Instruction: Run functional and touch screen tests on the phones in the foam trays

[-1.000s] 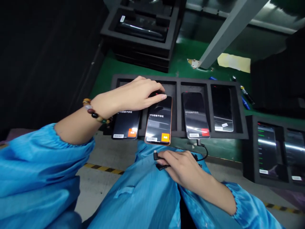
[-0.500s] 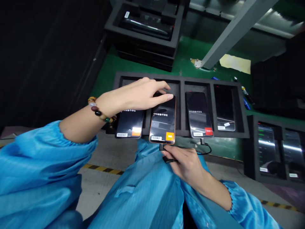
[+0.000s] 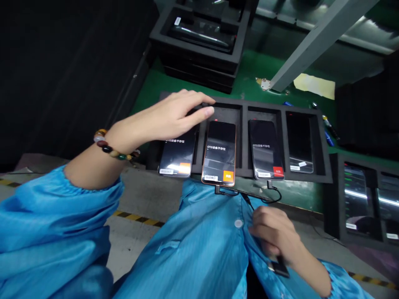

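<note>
My left hand hovers over the leftmost phone, palm down, thumb and fingers apart, holding nothing. To its right, an orange-edged phone lies lit, with a black cable plug at its lower edge. A third lit phone has another black plug below it. The fourth phone is dark in its slot. All rest on a black foam tray. My right hand, slightly blurred, is below the tray with fingers curled round a black connector.
Stacked foam trays stand behind on the green table. A grey post rises near a yellow paper. Pens lie at the right. Another phone tray sits at lower right.
My left hand has moved left, off the orange-edged phone onto the leftmost one. My right hand has left the plug at the orange-edged phone and moved down and right. The view has shifted slightly.
</note>
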The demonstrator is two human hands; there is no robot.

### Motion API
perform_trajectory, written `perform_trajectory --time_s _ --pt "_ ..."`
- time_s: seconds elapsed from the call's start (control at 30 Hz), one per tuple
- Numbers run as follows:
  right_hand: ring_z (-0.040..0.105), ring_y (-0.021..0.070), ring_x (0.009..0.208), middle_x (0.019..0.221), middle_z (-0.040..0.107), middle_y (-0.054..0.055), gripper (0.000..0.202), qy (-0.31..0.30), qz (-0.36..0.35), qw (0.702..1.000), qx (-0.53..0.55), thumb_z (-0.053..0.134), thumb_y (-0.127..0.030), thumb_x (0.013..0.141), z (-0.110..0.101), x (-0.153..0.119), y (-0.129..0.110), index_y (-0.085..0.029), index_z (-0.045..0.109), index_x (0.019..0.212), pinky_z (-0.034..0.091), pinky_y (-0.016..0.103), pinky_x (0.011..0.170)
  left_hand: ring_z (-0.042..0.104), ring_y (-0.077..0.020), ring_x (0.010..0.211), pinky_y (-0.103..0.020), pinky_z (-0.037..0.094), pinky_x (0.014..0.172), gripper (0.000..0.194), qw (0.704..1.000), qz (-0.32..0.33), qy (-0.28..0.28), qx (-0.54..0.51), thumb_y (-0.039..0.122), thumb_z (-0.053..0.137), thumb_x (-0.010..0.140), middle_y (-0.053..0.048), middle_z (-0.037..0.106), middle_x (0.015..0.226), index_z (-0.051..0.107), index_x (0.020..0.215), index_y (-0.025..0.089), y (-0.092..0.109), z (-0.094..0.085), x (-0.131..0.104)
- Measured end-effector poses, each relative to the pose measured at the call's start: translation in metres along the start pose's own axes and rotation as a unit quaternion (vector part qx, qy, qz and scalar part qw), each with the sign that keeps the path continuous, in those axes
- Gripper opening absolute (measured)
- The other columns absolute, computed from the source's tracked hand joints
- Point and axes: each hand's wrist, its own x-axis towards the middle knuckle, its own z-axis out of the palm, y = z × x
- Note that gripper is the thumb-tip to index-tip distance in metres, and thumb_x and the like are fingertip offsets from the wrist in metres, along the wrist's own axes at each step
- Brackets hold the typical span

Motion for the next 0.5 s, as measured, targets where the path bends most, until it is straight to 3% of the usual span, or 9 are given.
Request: perform_trajectory --time_s 0.07,0.13,0.27,0.4,0.5 --pt "0.058 0.0146 0.059 0.071 0.061 -0.002 0.033 -0.058 0.009 0.998 0.037 0.033 -0.032 0.12 0.005 0.014 -0.014 -0.024 0.058 0.1 0.045 0.03 0.055 0.064 -0.0358 0.132 -0.056 0.044 0.123 0.058 0.999 -0.028 0.017 0.025 0.064 0.039 0.11 -0.009 0.074 0.139 0.067 0.147 0.03 -0.012 -0.006 -0.009" --pt "0.062 0.0137 0.061 0.082 0.068 -0.001 0.021 -0.113 0.038 0.992 0.026 0.042 -0.03 0.118 0.014 0.037 -0.029 -0.023 0.055 0.103 0.044 0.031 0.055 0.064 -0.0359 0.129 -0.056 0.046 0.121 0.059 0.997 -0.05 0.032 0.053 0.065 0.04 0.109 -0.01 0.075 0.133 0.07 0.144 0.028 -0.022 -0.008 -0.018" --pt "0.068 0.0189 0.066 0.1 0.071 0.004 0.027 -0.201 0.056 0.975 -0.071 0.05 -0.046 0.115 0.037 0.079 -0.054 -0.02 0.058 0.112 0.045 0.036 0.055 0.066 -0.0334 0.125 -0.055 0.049 0.117 0.057 0.996 -0.062 0.04 0.05 0.062 0.042 0.109 -0.011 0.076 0.13 0.07 0.143 0.026 -0.034 -0.004 -0.032" --pt "0.06 0.018 0.063 0.09 0.065 0.004 0.029 -0.17 0.019 0.966 -0.193 0.047 -0.038 0.117 0.06 0.103 -0.058 -0.021 0.06 0.097 0.034 0.036 0.052 0.068 -0.0318 0.126 -0.054 0.047 0.118 0.056 0.997 -0.058 0.046 0.023 0.06 0.041 0.11 -0.01 0.077 0.134 0.069 0.143 0.026 -0.035 0.003 -0.039" --pt "0.061 0.0212 0.078 0.085 0.062 0.004 0.029 -0.119 -0.033 0.961 -0.247 0.052 -0.028 0.115 0.07 0.115 -0.056 -0.02 0.062 0.089 0.039 0.037 0.064 0.069 -0.031 0.127 -0.052 0.047 0.116 0.054 0.997 -0.054 0.061 0.016 0.059 0.04 0.111 -0.01 0.077 0.135 0.07 0.141 0.024 -0.037 0.006 -0.041"
